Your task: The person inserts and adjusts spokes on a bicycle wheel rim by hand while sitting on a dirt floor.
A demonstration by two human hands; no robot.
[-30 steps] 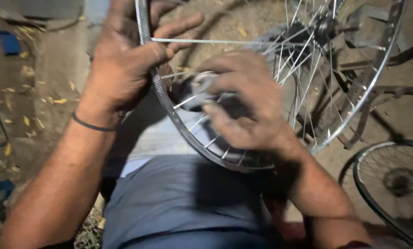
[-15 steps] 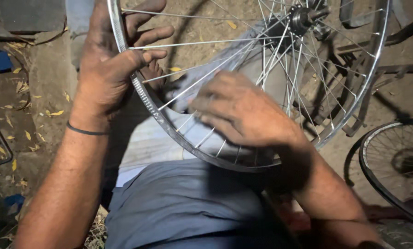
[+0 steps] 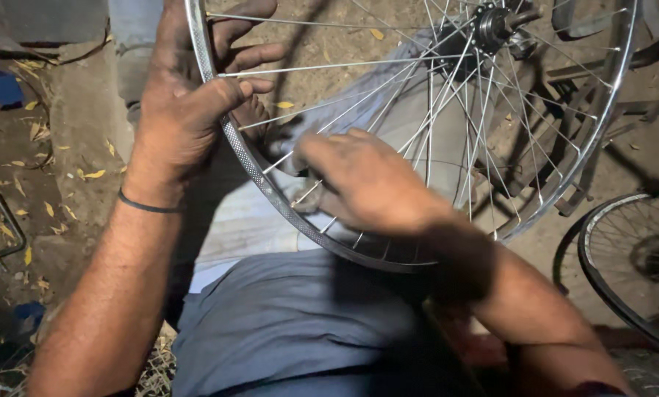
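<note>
Silver and shiny, the bicycle wheel rim (image 3: 250,170) stands tilted over the person's lap, filling the frame from about ten o'clock round to four o'clock, with its thin spokes (image 3: 388,88) fanning in to the hub (image 3: 495,26) at one o'clock. The left hand (image 3: 186,110) sits at ten o'clock, its grip clenched on the rim: the palm lies on the outer side and the fingers (image 3: 245,55) curl through between the spokes to the inner side. A dark band (image 3: 147,206) circles that wrist. The right hand (image 3: 370,180) is near the centre, laid over the spokes close to the lower arc of the rim, back of the hand toward the camera; its fingers are bent down among the spokes, and I cannot tell whether the grip is closed on anything there. The lower rim rests just above the grey-blue trousers (image 3: 285,323) at six o'clock. A second wheel with a black tyre (image 3: 623,257) lies on the dirt ground (image 3: 65,147) at four o'clock, well apart from both hands. Yellow leaves (image 3: 94,174) are scattered at nine o'clock.
</note>
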